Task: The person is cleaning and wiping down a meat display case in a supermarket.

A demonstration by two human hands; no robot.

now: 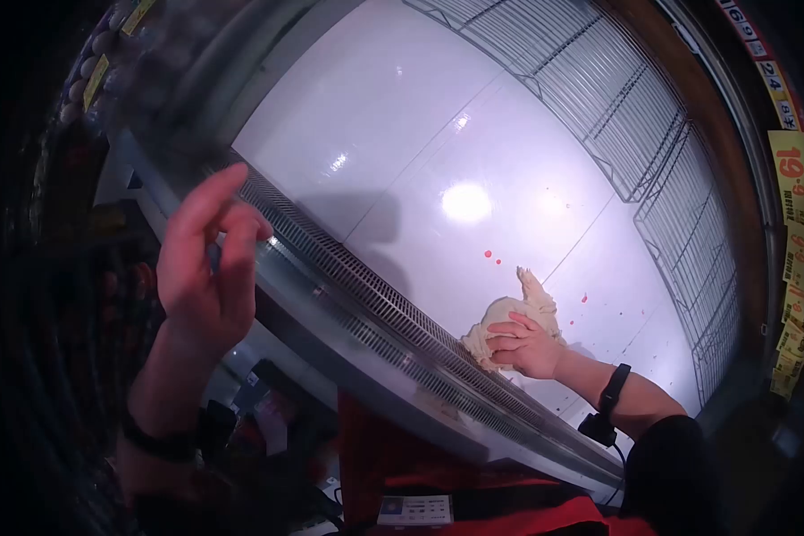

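Observation:
A crumpled cream cloth (502, 312) lies on the white floor of a display case (375, 161), close to its front grille. My right hand (534, 348) grips the cloth from above and presses it to the surface, fingers bent into its folds. Several small red spots (488, 255) mark the white surface beyond and beside the cloth. At the left, my left hand (210, 259) is raised over the case's front edge, holding nothing, with index finger stretched out and the fingers apart.
A slotted metal grille (330, 237) runs along the near edge of the case. Wire racks (563, 62) line the far side. Yellow price tags (795, 179) hang at the right, and a badge (415, 510) shows at the bottom.

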